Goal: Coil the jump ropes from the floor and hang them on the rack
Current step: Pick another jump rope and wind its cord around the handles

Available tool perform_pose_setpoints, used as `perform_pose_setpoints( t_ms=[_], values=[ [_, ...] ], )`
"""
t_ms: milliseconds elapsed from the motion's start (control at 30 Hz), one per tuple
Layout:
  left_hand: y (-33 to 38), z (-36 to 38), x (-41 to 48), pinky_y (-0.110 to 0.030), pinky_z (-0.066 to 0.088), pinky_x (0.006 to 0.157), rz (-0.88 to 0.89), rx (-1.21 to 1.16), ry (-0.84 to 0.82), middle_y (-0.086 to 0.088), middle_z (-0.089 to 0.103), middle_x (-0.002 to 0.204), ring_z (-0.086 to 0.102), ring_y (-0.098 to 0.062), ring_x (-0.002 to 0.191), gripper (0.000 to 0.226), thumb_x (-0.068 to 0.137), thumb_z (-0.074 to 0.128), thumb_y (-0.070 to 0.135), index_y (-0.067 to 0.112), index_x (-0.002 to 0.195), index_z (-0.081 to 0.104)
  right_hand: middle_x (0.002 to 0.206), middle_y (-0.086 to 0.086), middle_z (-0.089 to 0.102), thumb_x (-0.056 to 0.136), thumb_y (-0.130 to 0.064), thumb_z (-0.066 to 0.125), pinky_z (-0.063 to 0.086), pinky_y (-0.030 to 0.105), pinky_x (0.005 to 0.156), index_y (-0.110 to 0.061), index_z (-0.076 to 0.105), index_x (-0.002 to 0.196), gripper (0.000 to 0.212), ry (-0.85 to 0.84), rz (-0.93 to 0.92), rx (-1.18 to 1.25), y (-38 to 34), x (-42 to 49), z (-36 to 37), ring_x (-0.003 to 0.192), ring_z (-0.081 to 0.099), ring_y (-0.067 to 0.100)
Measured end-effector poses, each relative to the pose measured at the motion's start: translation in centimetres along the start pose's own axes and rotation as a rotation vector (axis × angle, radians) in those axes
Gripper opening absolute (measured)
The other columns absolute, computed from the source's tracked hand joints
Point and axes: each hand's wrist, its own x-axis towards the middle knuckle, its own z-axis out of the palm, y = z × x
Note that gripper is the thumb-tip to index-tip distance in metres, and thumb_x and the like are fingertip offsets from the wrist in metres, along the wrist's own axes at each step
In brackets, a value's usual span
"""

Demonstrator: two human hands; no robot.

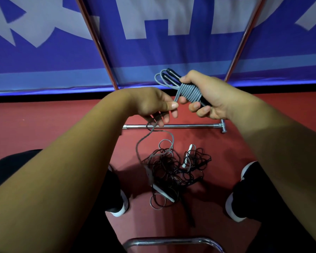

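Note:
My right hand (206, 95) grips two black handles with a grey jump rope (189, 92) wound round them in several tight turns. My left hand (157, 105) pinches the loose grey cord just left of the coil. That cord runs down through my left fingers to the floor. Below, a tangle of black ropes (173, 168) with white handles (188, 156) lies on the red floor between my feet. The rack's base bar (186, 126) lies just beyond the pile, and its two uprights (98, 46) rise to either side.
A blue and white banner (153, 52) stands behind the rack. My shoes (233, 205) sit left and right of the rope pile. A chrome curved bar (171, 241) shows at the bottom edge.

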Motion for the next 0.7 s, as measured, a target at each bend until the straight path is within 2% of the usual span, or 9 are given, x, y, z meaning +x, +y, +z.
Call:
perform_pose_setpoints(
  t_ms=[167, 300, 367, 433, 533, 600, 700],
  values=[
    [-0.4, 0.1, 0.4, -0.039, 0.060, 0.074, -0.024, 0.039, 0.076, -0.004, 0.066, 0.075, 0.067, -0.013, 0.066, 0.028, 0.110, 0.052, 0.032, 0.009, 0.103, 0.068, 0.085, 0.008, 0.066, 0.096, -0.042, 0.061, 0.020, 0.015, 0.036, -0.013, 0.064, 0.099, 0.030, 0.001, -0.009, -0.053, 0.3, -0.2, 0.3, 0.050, 0.039, 0.012],
    [-0.7, -0.2, 0.9, -0.038, 0.063, 0.085, -0.003, -0.055, 0.168, -0.012, 0.066, 0.095, 0.071, -0.018, 0.088, 0.026, 0.108, 0.057, 0.022, 0.000, 0.117, 0.066, 0.082, 0.009, 0.067, 0.103, -0.041, 0.053, 0.018, 0.016, 0.036, -0.009, 0.064, 0.093, 0.036, -0.106, -0.034, -0.071, 0.2, -0.7, 0.7, 0.049, 0.036, 0.012],
    [-0.9, -0.6, 0.8, -0.036, 0.062, 0.089, 0.068, -0.138, 0.169, -0.011, 0.066, 0.107, 0.068, -0.018, 0.095, 0.024, 0.105, 0.061, 0.015, 0.000, 0.124, 0.064, 0.082, 0.008, 0.065, 0.105, -0.041, 0.048, 0.014, 0.016, 0.036, -0.009, 0.063, 0.093, 0.037, -0.196, -0.024, -0.071, 0.0, -1.1, 0.5, 0.048, 0.033, 0.011],
    [-1.3, -1.0, 0.6, -0.038, 0.062, 0.091, 0.106, -0.246, 0.179, -0.011, 0.070, 0.110, 0.070, -0.019, 0.096, 0.024, 0.100, 0.068, 0.009, 0.004, 0.123, 0.066, 0.079, 0.007, 0.063, 0.106, -0.041, 0.046, 0.013, 0.015, 0.036, -0.011, 0.061, 0.095, 0.035, -0.266, 0.018, -0.115, 0.0, -1.4, 0.2, 0.046, 0.031, 0.009],
    [-1.7, -1.3, 0.1, -0.033, 0.060, 0.080, 0.146, -0.280, 0.149, -0.011, 0.072, 0.095, 0.070, -0.017, 0.084, 0.020, 0.088, 0.074, -0.002, 0.009, 0.104, 0.069, 0.076, 0.006, 0.061, 0.105, -0.042, 0.047, 0.018, 0.012, 0.033, -0.008, 0.058, 0.095, 0.037, -0.337, 0.115, -0.193, 0.3, -1.6, 0.1, 0.042, 0.032, 0.008],
    [-1.5, -1.4, -0.1, -0.027, 0.056, 0.073, 0.199, -0.244, 0.125, -0.012, 0.070, 0.088, 0.067, -0.018, 0.077, 0.018, 0.083, 0.068, -0.003, 0.009, 0.095, 0.068, 0.076, 0.006, 0.061, 0.105, -0.043, 0.047, 0.019, 0.012, 0.033, -0.007, 0.061, 0.101, 0.038, -0.394, 0.175, -0.229, 0.4, -1.7, 0.0, 0.040, 0.032, 0.007],
    [-1.1, -1.7, -0.2, -0.022, 0.053, 0.066, 0.217, -0.218, 0.141, -0.005, 0.069, 0.080, 0.062, -0.014, 0.068, 0.033, 0.086, 0.062, -0.020, 0.012, 0.092, 0.070, 0.078, 0.007, 0.061, 0.104, -0.042, 0.051, 0.015, 0.012, 0.036, -0.012, 0.065, 0.108, 0.033, -0.463, 0.250, -0.297, 0.4, -1.7, 0.1, 0.041, 0.032, 0.009]
  ],
)
